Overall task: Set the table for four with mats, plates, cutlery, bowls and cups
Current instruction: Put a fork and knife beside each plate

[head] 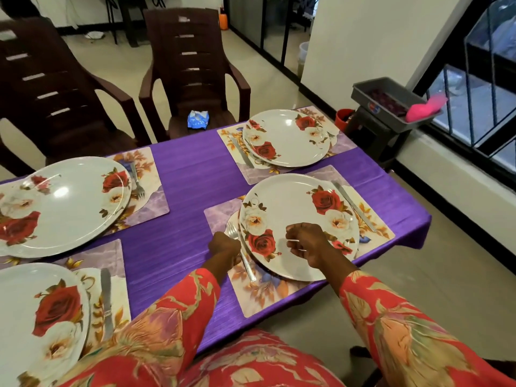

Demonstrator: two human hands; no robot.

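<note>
Four floral mats lie on the purple tablecloth [184, 174], each with a rose-patterned plate. On the near right mat [268, 297], my left hand [224, 247] is curled against the fork [248, 268], which lies along the left rim of the plate [290, 208]. My right hand [305, 243] hovers over this plate's near part with its fingers curled and nothing in it. A knife [354, 206] lies to the right of this plate. The far right plate [284, 136] has a knife [241, 150] on its left. No bowls or cups are in view.
The far left plate [61, 202] has a fork [136, 178] beside it; the near left plate [36, 317] has a knife [106, 303]. Two brown chairs [192, 68] stand beyond the table, one bearing a blue packet [197, 119]. A grey tray [391, 101] on a stool stands by the window.
</note>
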